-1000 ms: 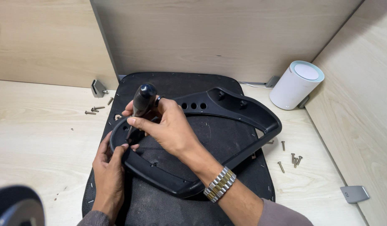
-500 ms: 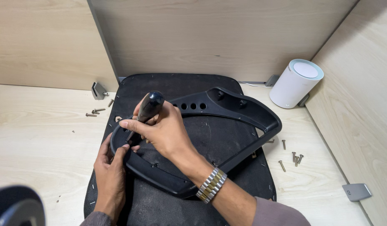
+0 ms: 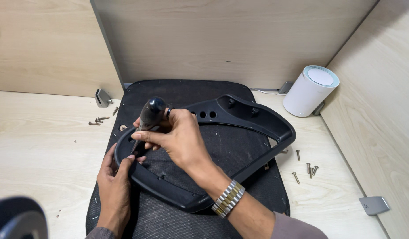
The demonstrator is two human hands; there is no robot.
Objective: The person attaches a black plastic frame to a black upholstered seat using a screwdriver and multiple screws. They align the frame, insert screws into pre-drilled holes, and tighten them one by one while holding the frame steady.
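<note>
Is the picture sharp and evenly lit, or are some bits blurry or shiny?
Head view: light is soft and even, with faint shadows. The right hand, screwdriver and black frame are sharp; the handle top shows a small gleam. A dark, out-of-focus shape blurs the bottom-left corner. Straight panel edges bow slightly.
</note>
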